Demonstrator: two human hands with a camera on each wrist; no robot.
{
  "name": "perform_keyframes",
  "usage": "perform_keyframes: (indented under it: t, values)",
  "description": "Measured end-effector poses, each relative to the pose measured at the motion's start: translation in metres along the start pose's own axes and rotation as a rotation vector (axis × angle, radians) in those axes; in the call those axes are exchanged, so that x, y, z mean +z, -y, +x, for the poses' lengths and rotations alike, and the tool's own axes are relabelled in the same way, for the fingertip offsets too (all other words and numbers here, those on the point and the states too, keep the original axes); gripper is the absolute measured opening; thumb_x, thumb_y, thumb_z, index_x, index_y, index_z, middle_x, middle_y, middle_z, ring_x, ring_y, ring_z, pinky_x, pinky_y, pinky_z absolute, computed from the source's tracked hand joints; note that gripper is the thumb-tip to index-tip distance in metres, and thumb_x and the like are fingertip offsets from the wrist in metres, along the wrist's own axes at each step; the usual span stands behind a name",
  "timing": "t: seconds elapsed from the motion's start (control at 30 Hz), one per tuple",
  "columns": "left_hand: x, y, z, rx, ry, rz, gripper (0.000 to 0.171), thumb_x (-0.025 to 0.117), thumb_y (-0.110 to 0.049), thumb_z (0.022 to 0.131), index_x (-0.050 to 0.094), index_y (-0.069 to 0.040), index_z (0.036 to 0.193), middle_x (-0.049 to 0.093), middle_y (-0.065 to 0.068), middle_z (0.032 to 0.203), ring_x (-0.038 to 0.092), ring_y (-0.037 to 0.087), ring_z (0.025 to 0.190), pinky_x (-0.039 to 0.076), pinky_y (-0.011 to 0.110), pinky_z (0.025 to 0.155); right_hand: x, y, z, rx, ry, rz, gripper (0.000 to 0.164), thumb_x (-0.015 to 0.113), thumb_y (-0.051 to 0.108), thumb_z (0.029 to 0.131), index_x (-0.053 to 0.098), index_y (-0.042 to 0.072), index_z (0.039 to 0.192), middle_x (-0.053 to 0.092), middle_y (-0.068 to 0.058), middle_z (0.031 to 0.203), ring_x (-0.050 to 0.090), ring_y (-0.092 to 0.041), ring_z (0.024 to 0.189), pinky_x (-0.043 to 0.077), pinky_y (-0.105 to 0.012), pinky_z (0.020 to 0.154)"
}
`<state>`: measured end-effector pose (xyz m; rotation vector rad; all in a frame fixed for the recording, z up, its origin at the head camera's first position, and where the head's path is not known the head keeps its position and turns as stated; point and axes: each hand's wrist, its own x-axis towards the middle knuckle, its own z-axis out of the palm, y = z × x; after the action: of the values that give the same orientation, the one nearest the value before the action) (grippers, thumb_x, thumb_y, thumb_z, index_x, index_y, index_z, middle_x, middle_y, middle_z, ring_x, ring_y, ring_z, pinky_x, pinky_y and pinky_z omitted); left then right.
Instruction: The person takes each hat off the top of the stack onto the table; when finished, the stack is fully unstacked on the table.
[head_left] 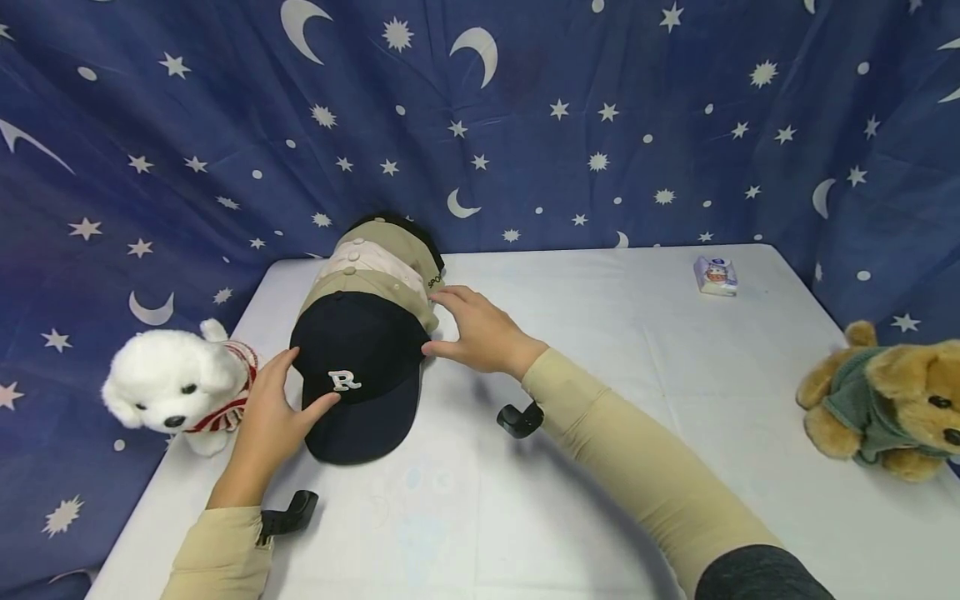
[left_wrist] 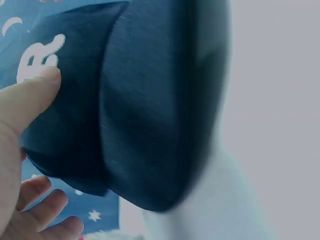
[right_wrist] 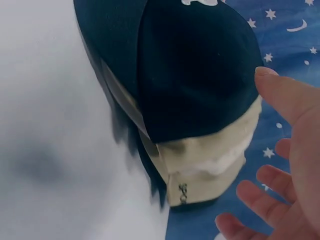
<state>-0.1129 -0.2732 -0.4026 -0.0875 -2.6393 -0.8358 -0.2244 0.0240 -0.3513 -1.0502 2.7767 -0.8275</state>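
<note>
A row of nested baseball caps lies at the left of the table. Frontmost is a navy cap (head_left: pixel 360 342) with a white letter R, its brim toward me. Behind it come a beige cap (head_left: pixel 375 283), a pale pink cap (head_left: pixel 371 254) and another beige cap (head_left: pixel 393 237) with dark lettering. My left hand (head_left: pixel 270 417) is at the navy cap's left side, thumb over the front by the letter, fingers spread along the edge. On the other side, my right hand (head_left: pixel 483 333) has its thumb at the navy cap's edge and its fingers extended beside the beige caps. Whether the fingertips touch is unclear.
A white plush dog (head_left: pixel 176 379) in a striped scarf sits left of my left hand. At the far right is a brown plush dog (head_left: pixel 885 408). A small purple-and-white packet (head_left: pixel 716 276) lies toward the back of the white table (head_left: pixel 570 500). A starry blue curtain (head_left: pixel 540 167) hangs behind.
</note>
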Motion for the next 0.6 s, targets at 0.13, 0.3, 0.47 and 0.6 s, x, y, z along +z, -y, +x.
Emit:
perform_keyframes:
  t: [0.13, 0.3, 0.47, 0.6]
  values:
    - [0.003, 0.008, -0.007, -0.072, 0.027, 0.002, 0.086, 0.086, -0.018, 0.08, 0.037, 0.01, 0.145, 0.044, 0.036, 0.137, 0.042, 0.051, 0.126, 0.033, 0.064, 0.102, 0.007, 0.007, 0.008, -0.02, 0.015, 0.021, 0.077, 0.074, 0.041, 0.091, 0.042, 0.006, 0.151, 0.038, -0.013, 0.154, 0.036, -0.027, 0.141, 0.03, -0.037, 0.115]
    - [0.005, 0.017, -0.01, -0.145, 0.062, 0.008, 0.089, 0.085, -0.021, 0.081, 0.034, 0.009, 0.147, 0.044, 0.036, 0.135, 0.045, 0.049, 0.123, 0.035, 0.063, 0.099, 0.015, 0.016, 0.017, -0.029, 0.054, 0.02, 0.077, 0.073, 0.042, 0.091, 0.04, 0.007, 0.152, 0.036, -0.013, 0.155, 0.035, -0.027, 0.142, 0.029, -0.037, 0.115]
    - [0.006, 0.025, -0.01, -0.18, 0.098, -0.035, 0.09, 0.085, -0.021, 0.082, 0.032, 0.01, 0.148, 0.041, 0.034, 0.143, 0.051, 0.05, 0.123, 0.039, 0.06, 0.101, 0.022, 0.022, 0.024, -0.048, 0.069, 0.02, 0.078, 0.072, 0.042, 0.092, 0.039, 0.009, 0.153, 0.035, -0.01, 0.157, 0.033, -0.024, 0.143, 0.027, -0.033, 0.116]
    - [0.006, 0.026, -0.009, -0.215, 0.143, -0.073, 0.092, 0.083, -0.023, 0.084, 0.028, 0.009, 0.15, 0.043, 0.035, 0.143, 0.055, 0.05, 0.12, 0.043, 0.059, 0.099, 0.024, 0.026, 0.028, -0.059, 0.074, 0.049, 0.077, 0.072, 0.041, 0.092, 0.038, 0.009, 0.154, 0.035, -0.01, 0.156, 0.031, -0.022, 0.144, 0.025, -0.031, 0.116]
